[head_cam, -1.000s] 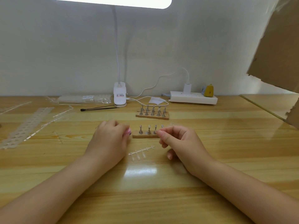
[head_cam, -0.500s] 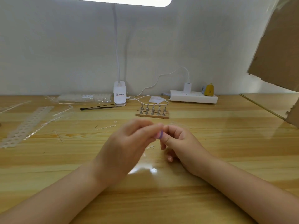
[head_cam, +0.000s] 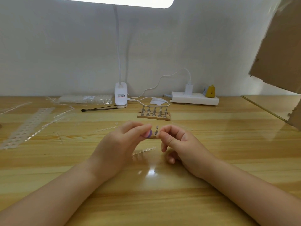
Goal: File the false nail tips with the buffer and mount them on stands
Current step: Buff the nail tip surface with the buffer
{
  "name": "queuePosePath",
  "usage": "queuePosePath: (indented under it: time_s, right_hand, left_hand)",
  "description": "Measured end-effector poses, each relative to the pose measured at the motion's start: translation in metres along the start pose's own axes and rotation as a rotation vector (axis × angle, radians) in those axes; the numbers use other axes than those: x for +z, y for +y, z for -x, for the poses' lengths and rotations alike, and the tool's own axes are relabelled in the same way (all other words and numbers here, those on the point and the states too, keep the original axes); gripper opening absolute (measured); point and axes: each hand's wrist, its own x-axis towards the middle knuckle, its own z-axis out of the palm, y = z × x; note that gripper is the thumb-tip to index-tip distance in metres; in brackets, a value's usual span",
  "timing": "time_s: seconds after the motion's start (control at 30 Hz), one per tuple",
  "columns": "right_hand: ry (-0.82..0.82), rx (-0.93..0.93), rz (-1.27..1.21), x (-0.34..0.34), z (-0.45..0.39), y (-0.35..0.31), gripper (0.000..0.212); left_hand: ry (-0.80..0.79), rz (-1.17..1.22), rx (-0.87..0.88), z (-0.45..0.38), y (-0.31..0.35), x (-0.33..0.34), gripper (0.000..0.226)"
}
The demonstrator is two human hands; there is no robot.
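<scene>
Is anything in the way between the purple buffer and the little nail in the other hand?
Nothing visible. The left hand holds the purple buffer, and the right hand pinches something tiny, too small to see clearly. Only a small open gap lies between them, with a metal stand on the table behind it.

Two bare forearms entering from the lower corners, no sleeves visible, left hand [head_cam: 120, 144] and right hand [head_cam: 180, 142] without gloves, rings, watch or bracelets, wrists uncovered, fingernails short and unpolished where visible
</scene>
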Motion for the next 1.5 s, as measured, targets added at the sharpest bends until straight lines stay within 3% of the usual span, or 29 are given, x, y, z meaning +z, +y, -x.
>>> queuePosePath:
  time_s: [0.1,0.17,0.3,0.4,0.47,0.57,0.67,0.77,0.93,1.07,1.23,1.37,1.5]
  right_hand:
    - [-0.012,-0.018,0.023,0.0,0.001,0.001,0.008]
    - [-0.03,-0.024,0.027,-0.001,0.002,0.001,0.008]
    - [-0.016,0.002,-0.001,0.0,0.0,0.0,0.009]
    - [-0.027,-0.015,0.02,-0.001,0.0,0.001,0.009]
    - [-0.057,-0.008,0.009,-0.001,0.001,0.001,0.012]
    - [-0.052,0.046,-0.085,-0.003,0.0,-0.001,0.014]
    - [-0.039,0.066,-0.115,-0.003,-0.001,0.001,0.014]
    - [-0.075,0.072,-0.134,-0.005,-0.001,0.0,0.014]
    - [-0.057,0.107,-0.209,-0.008,-0.004,-0.001,0.012]
    - [-0.111,0.103,-0.176,-0.009,-0.003,-0.001,0.009]
    - [-0.112,0.128,-0.198,-0.009,-0.005,-0.002,0.011]
    - [-0.167,0.105,-0.157,-0.01,-0.004,0.0,0.005]
    - [-0.174,0.123,-0.218,-0.011,-0.004,-0.002,0.012]
  left_hand:
    - [0.078,0.106,0.117,-0.003,0.007,0.006,0.026]
    - [-0.011,0.127,0.153,0.001,0.01,0.01,0.028]
    - [-0.051,-0.032,0.031,0.001,0.0,0.001,0.029]
    - [-0.011,0.068,0.096,-0.001,0.007,0.004,0.029]
    - [-0.065,0.131,0.042,0.001,0.012,0.006,0.033]
    - [-0.049,0.01,0.006,0.001,0.002,0.002,0.025]
    - [0.063,0.015,0.087,-0.001,0.005,0.004,0.022]
    - [0.049,-0.013,0.155,0.0,0.015,0.01,0.022]
    - [0.065,-0.101,0.051,-0.001,0.003,0.0,0.018]
    - [0.056,-0.126,0.198,0.0,0.014,0.01,0.016]
    - [0.07,-0.15,0.081,-0.001,0.001,-0.002,0.015]
    - [0.038,-0.043,0.209,-0.002,0.017,0.007,0.016]
    - [-0.004,-0.076,0.06,0.0,0.005,0.002,0.02]
